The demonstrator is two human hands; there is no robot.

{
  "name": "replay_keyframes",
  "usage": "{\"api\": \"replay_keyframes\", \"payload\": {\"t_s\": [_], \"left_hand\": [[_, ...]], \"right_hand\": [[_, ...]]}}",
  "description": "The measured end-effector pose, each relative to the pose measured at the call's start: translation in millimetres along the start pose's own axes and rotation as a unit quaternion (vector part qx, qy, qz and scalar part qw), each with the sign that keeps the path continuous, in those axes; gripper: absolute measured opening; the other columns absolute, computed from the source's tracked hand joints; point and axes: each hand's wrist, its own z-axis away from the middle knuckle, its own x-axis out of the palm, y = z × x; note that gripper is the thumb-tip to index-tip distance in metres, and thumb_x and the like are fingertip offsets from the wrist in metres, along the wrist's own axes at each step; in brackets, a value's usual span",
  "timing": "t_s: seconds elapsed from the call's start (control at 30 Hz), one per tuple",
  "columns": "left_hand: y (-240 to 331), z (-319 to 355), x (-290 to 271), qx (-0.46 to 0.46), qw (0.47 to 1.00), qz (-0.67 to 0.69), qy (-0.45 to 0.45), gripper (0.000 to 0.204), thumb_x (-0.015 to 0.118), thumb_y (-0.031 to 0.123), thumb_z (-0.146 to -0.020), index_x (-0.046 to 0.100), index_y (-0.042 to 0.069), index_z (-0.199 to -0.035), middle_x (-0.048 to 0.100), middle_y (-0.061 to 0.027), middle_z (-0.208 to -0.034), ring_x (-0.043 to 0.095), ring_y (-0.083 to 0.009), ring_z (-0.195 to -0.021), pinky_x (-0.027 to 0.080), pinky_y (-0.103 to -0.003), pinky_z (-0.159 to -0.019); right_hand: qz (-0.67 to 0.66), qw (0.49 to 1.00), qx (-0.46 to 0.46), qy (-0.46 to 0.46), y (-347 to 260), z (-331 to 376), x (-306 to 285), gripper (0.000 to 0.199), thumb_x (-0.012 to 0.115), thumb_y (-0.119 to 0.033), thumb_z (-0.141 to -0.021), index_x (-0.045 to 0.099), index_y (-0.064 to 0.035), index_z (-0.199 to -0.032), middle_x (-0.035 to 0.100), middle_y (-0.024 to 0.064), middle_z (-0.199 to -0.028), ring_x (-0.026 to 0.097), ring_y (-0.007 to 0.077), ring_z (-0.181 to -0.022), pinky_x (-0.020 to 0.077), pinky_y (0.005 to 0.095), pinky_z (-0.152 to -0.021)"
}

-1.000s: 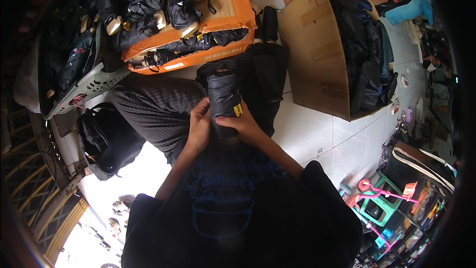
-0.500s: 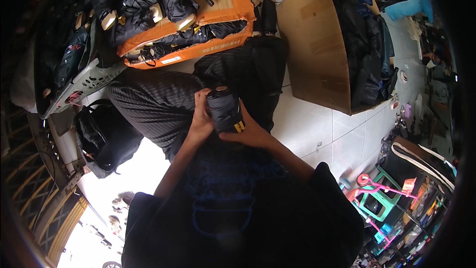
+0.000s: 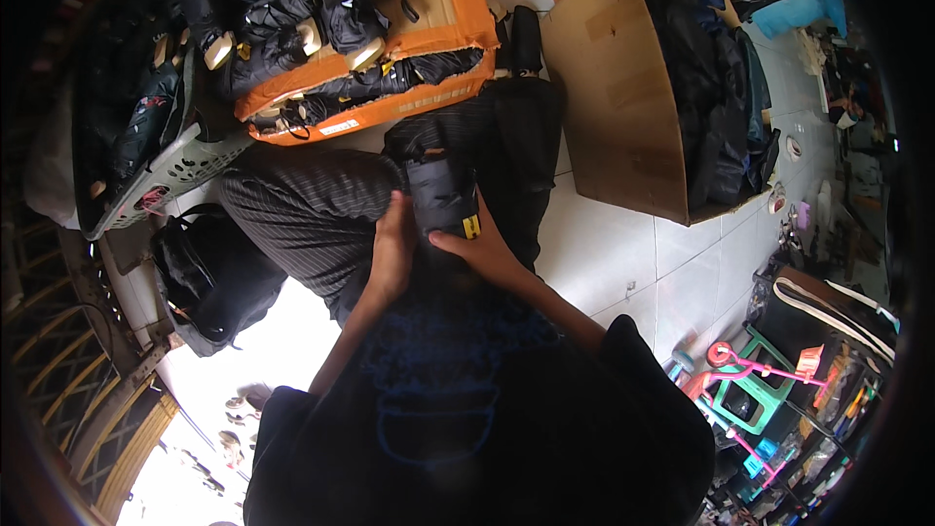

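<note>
Left fingers (image 3: 395, 217) and right fingers (image 3: 452, 243) clasped a black roll (image 3: 441, 185); beyond them, similar rolls (image 3: 349, 21) looked finished; rightward, dark fabric (image 3: 703, 102) seemed unrolled.

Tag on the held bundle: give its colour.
The tag is yellow with dark marks, seen in the head view.

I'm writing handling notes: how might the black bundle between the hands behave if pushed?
The black bundle would probably roll if laid on its side, given its roughly cylindrical shape. Its creased, faintly shiny fabric suggests a soft, perhaps slippery surface.
</note>
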Motion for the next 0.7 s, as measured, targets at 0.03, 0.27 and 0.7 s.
{"api": "replay_keyframes", "payload": {"t_s": [0.03,0.27,0.7], "left_hand": [[3.8,-1.1,1.5,-0.002,1.0,0.022,0.016,0.042,0.048,0.035,-0.101,0.062,-0.002,-0.115,0.065,-0.0072,-0.107,0.059,-0.0134,-0.099,0.045,-0.026,-0.089],[58.5,-4.9,38.5,0.037,0.997,-0.058,-0.02,0.05,0.059,0.041,-0.095,0.058,-0.002,-0.12,0.064,-0.0094,-0.108,0.059,-0.0172,-0.102,0.045,-0.03,-0.091],[73.1,-21.7,-2.3,-0.054,0.987,0.067,-0.138,0.063,0.049,0.06,-0.088,0.058,0.002,-0.111,0.067,-0.0111,-0.083,0.067,-0.021,-0.066,0.057,-0.033,-0.057]], "right_hand": [[-0.018,1.0,-0.01,0.004,-0.1,-7.2,3.2,0.084,0.08,-0.02,-0.075,0.03,-0.0023,-0.141,0.052,0.0135,-0.12,0.053,0.0214,-0.113,0.0448,0.035,-0.094],[-0.015,0.997,-0.057,-0.042,-4.0,-53.1,7.3,0.075,0.077,-0.015,-0.078,0.032,-0.0036,-0.136,0.048,0.0101,-0.123,0.049,0.0187,-0.117,0.0431,0.0354,-0.098],[0.203,0.963,-0.154,-0.087,-50.1,-71.8,-38.7,0.016,0.057,-0.016,-0.098,0.058,-0.0015,-0.092,0.053,-0.0002,-0.074,0.045,0.0057,-0.064,0.0386,0.0241,-0.057]]}}
